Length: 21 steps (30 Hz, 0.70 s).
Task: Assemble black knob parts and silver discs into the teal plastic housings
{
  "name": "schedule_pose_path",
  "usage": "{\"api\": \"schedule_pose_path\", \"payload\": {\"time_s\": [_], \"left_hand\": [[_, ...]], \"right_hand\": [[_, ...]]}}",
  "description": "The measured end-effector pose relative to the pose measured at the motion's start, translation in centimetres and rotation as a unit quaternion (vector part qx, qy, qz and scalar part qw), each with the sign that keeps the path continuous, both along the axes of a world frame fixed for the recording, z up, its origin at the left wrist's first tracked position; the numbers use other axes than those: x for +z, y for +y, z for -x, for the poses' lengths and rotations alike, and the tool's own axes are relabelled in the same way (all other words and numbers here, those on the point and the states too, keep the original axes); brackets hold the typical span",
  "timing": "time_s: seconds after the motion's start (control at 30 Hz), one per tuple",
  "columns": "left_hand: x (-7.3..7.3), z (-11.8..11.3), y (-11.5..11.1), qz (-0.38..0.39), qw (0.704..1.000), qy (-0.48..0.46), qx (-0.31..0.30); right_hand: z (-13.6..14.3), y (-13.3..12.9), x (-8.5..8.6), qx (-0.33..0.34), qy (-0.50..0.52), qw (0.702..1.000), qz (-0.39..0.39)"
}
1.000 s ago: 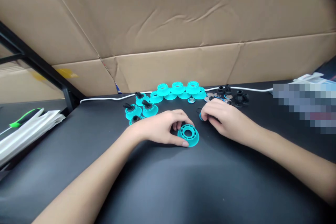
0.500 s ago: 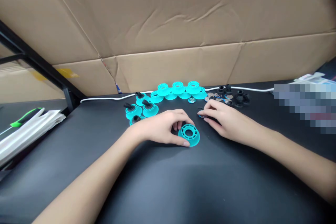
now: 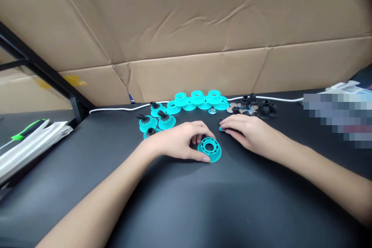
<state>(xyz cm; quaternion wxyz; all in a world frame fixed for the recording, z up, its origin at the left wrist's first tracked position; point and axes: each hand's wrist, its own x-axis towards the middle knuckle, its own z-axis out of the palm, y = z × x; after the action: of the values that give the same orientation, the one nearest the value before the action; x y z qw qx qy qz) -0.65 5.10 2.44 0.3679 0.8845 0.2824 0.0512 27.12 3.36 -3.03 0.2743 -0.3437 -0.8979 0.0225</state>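
A turquoise ring-topped cone stands on the black table, with the thumb and fingers of my left hand wrapped round its left side. Just to the right and a little farther back, my right hand pinches a small round disc with a blue edge at the table surface. Part of the disc is hidden by my fingertips. Behind my left forearm are several turquoise cones with black pieces in their tops. More turquoise cones without black pieces are stacked at the back.
Several round metallic discs and black parts lie at the back right. A white cable runs along the cardboard wall. At the left are white packets and a green-black screwdriver; plastic packaging sits far right.
My right fingers have closed in on the small disc and shifted slightly, leaving its blue edge showing. My left hand and the turquoise cone have stayed in place.
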Motion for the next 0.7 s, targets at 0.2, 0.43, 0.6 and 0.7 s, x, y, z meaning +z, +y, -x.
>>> {"api": "schedule_pose_path", "payload": {"time_s": [0.2,0.43,0.6,0.7], "left_hand": [[0.1,0.1,-0.1,-0.003,1.0,-0.004,-0.005],[-0.1,0.0,0.0,0.0,1.0,0.003,0.004],[-0.1,0.1,0.0,-0.001,1.0,0.0,0.005],[-0.1,0.1,0.0,-0.003,1.0,-0.003,0.004]], "right_hand": [[0.2,-0.4,1.1,-0.012,0.019,1.0,-0.011],[0.2,-0.6,1.5,-0.074,0.047,0.996,0.021],[0.4,-0.7,1.5,-0.098,0.082,0.991,0.051],[0.5,-0.6,1.5,-0.109,0.093,0.987,0.071]]}}
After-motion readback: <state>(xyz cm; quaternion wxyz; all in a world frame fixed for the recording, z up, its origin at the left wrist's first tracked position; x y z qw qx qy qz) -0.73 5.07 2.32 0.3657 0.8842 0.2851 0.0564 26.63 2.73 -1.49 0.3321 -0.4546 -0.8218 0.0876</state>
